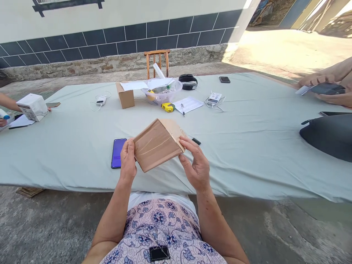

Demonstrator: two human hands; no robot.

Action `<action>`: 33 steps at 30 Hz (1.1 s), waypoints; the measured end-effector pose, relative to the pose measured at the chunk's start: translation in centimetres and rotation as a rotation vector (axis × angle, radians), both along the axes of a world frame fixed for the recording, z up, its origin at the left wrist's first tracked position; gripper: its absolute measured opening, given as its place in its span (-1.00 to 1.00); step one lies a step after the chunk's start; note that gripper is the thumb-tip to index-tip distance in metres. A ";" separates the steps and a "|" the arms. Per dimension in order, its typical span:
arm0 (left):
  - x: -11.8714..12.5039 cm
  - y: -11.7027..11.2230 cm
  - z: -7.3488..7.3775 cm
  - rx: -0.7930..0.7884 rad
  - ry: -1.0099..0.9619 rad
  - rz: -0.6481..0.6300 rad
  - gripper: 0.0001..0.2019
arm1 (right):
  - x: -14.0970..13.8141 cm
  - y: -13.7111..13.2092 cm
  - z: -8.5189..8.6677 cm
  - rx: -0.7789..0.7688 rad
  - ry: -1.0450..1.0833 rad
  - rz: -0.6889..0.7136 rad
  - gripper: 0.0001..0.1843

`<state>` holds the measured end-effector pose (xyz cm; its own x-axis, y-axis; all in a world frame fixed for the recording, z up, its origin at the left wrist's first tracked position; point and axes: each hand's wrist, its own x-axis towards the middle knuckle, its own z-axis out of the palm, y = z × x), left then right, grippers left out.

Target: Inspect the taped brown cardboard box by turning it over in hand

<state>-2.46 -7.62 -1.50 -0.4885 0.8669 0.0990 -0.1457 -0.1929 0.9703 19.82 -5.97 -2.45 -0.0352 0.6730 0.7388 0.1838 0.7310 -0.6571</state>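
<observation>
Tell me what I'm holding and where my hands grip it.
A box: left hand on its left edge, right hand at its right corner.

Left hand (128, 159) grips left edge of brown cardboard box (159, 145), thumb on near side. Right hand (198, 167) holds its right corner between thumb and fingers. Box is tilted above table (247, 157). Phone (117, 152) with blue screen lies just beside left hand. Farther on table: yellow tape measure (168, 107), paper (192, 104), plastic bowl (165, 98), upright carton (127, 99). At right, another person's hands (320, 80) hold dark object (328, 88).
</observation>
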 end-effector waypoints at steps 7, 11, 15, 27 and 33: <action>0.7 -2.2 1.6 0.154 0.370 -0.103 -0.37 | 0.4 0.1 -0.1 -0.223 0.262 -0.153 -0.61; 0.8 -2.6 1.0 0.252 0.505 -0.130 -0.26 | 0.4 0.0 0.4 -0.266 0.296 -0.256 -0.54; 0.8 -2.6 0.7 0.318 0.679 -0.104 -0.14 | 0.2 0.1 0.5 -0.310 0.297 -0.287 -0.52; 1.4 -2.5 1.3 0.264 0.932 -0.206 -0.08 | 0.7 0.3 0.3 -0.449 0.169 -0.288 -0.41; 1.5 -2.0 0.5 0.237 0.716 -0.274 -0.14 | 0.3 -0.2 0.9 -0.431 0.074 -0.270 -0.37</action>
<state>-1.01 -9.66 -1.05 -0.0091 0.8635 0.5042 0.4251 -0.4531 0.7836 20.07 -6.14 -1.57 0.2233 0.8949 0.3863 0.2703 0.3240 -0.9066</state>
